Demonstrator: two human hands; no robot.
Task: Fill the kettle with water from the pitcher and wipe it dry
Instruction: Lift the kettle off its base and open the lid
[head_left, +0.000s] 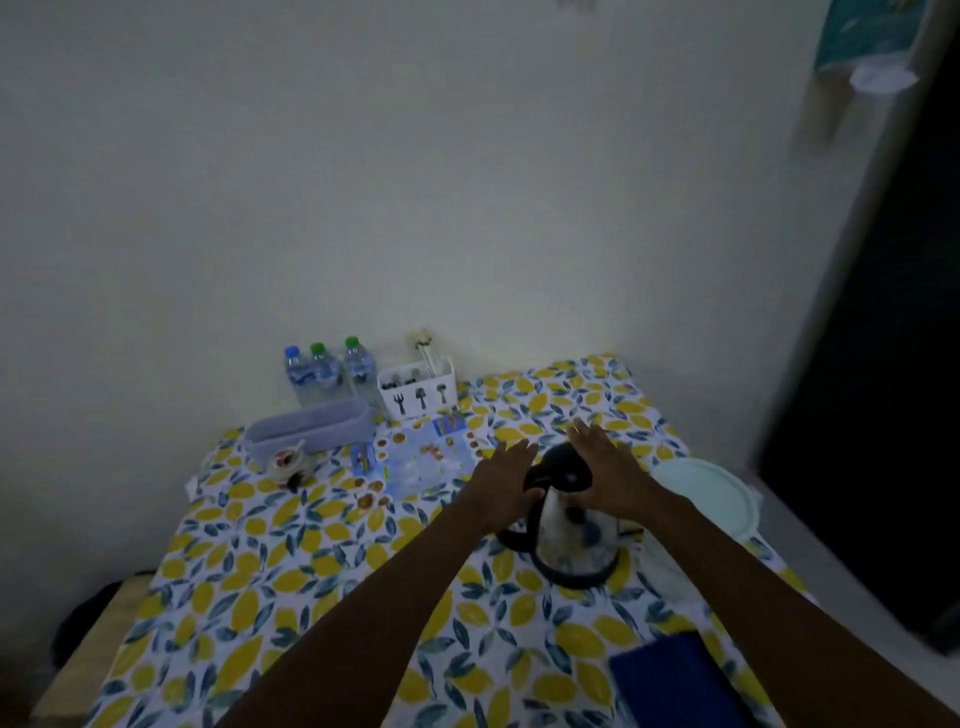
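Head cam: steel kettle (574, 540) w/ black lid stands upright on lemon-print tabletop (322, 571), right of centre. Left hand (506, 480) flat against kettle's left side near handle, fingers spread, grip open. Right hand (605, 470) rests on lid, fingers extended, grip open too. Pale round lid-like item (711, 499) just right of kettle; can't tell if pitcher. Blue cloth (670, 680) at near edge. Three water bottles (324, 371) by wall.

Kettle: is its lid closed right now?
Yes, the black lid sits shut on the steel kettle, with the left hand and right hand open beside it.
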